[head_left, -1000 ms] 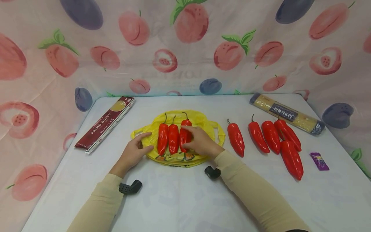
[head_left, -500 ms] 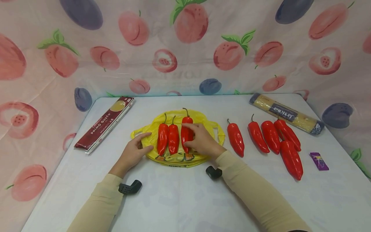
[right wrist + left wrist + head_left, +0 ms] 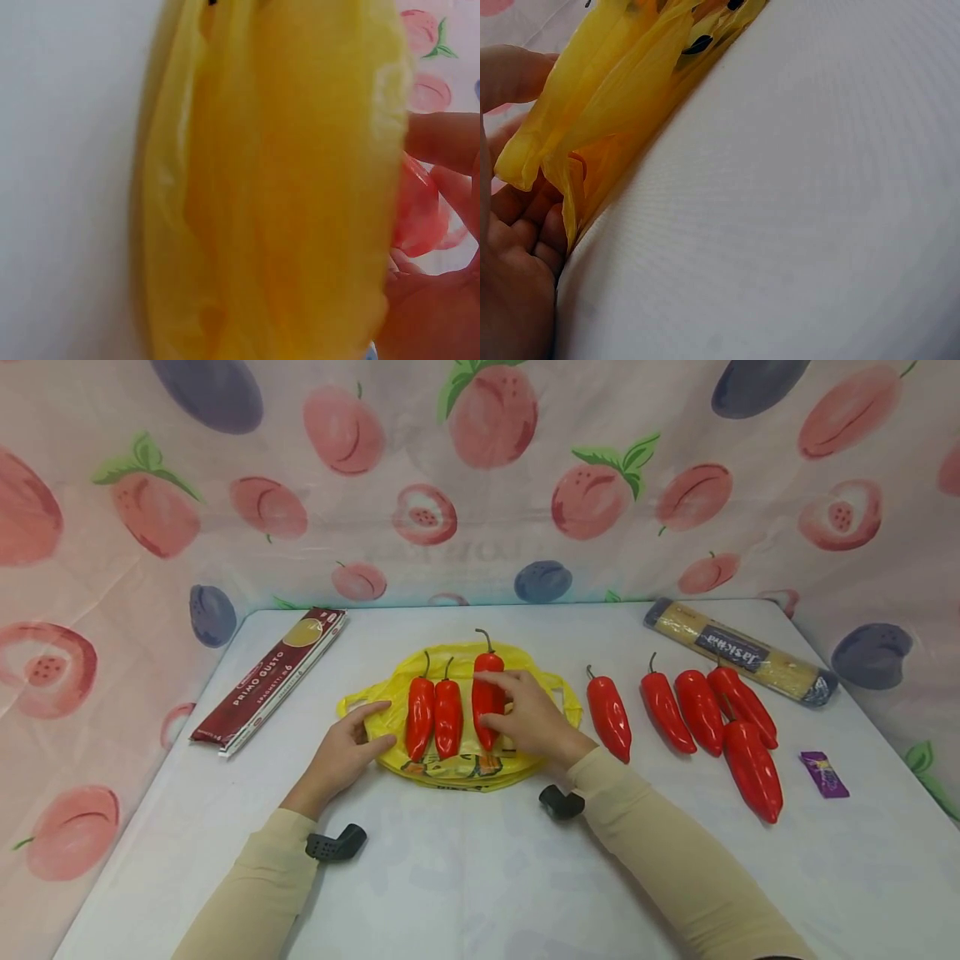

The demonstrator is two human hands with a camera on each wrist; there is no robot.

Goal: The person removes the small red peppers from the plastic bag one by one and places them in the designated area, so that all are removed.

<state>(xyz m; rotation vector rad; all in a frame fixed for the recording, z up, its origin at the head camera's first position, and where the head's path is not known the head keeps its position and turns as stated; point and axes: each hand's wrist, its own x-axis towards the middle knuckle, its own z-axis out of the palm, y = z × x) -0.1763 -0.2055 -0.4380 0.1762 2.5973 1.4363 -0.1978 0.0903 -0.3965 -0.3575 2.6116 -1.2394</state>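
A yellow plastic bag point(image 3: 397, 683) lies flat mid-table with two red peppers point(image 3: 419, 718) side by side on it. My right hand point(image 3: 534, 718) pinches a third red pepper point(image 3: 488, 703) between thumb and fingers, to the right of that pair and over the bag. In the right wrist view, this pepper point(image 3: 416, 214) is partly hidden behind the bag point(image 3: 300, 187). My left hand point(image 3: 343, 758) rests at the bag's left edge, thumb and forefinger spread apart. The left wrist view has the bag's crumpled edge point(image 3: 622, 105) between thumb and fingers, not visibly squeezed.
One red pepper point(image 3: 609, 718) lies right of the bag, and several more point(image 3: 703, 712) are grouped farther right. Spaghetti packs lie at the back: a maroon one point(image 3: 273, 681) left, a clear one point(image 3: 738, 650) right. A small purple packet point(image 3: 823, 774) lies near the right edge.
The right hand has moved the pinched pepper slightly right and away from me, widening the gap to the other two. The left hand stays in place.
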